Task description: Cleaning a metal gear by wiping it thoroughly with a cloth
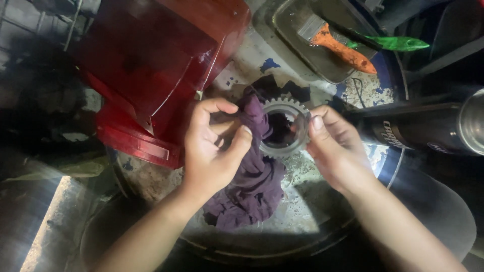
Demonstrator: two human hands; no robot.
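In the head view, two hands meet over one grey toothed gear ring (pixel 284 127), held upright between them above a worn round drum top (pixel 302 201). The right hand (pixel 335 143) is clamped on the ring's right edge, thumb on the near face and fingers behind it. The left hand (pixel 214 146) is closed on one dark purple rag (pixel 254 186), bunching it against the ring's left side; the cloth passes behind the ring and hangs down below the grip onto the drum top. Up and to the left of the grip stands one red plastic container (pixel 156 65), just beside the left hand's knuckles. Up and to the right, well apart from the ring, lies one shallow metal tray (pixel 292 22) holding one orange-handled brush (pixel 338 43) and one green-handled tool (pixel 398 44). Right of the right hand lies one dark cylindrical can (pixel 428 131) on its side.
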